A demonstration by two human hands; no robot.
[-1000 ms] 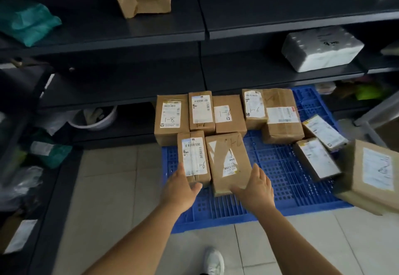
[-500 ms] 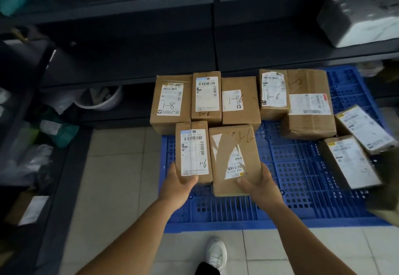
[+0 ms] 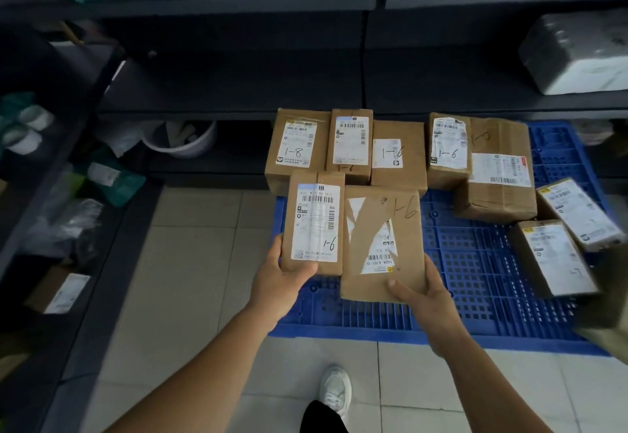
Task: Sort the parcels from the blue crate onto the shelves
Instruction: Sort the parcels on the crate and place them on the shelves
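A blue slatted crate (image 3: 475, 283) lies flat on the tiled floor with several brown cardboard parcels on it. My left hand (image 3: 282, 279) grips the near end of a narrow parcel (image 3: 316, 221) with a white label marked 1-6. My right hand (image 3: 424, 293) holds the near right corner of a wider parcel (image 3: 384, 245) with a torn label and 1-6 written on the cardboard. Both parcels sit side by side, touching. Behind them stands a row of parcels, one marked 1-8 (image 3: 297, 147) and others marked 1-6 (image 3: 397, 157).
Dark metal shelves (image 3: 238, 99) run across the back and down the left side. A white wrapped box (image 3: 577, 55) sits on a right shelf. A white bucket (image 3: 183, 140) and teal bags (image 3: 115, 177) lie low on the left. My white shoe (image 3: 336, 392) is on the tiles.
Both hands have closed on the two front parcels, thumbs now over their near ends. The view has moved closer and lower toward the crate.
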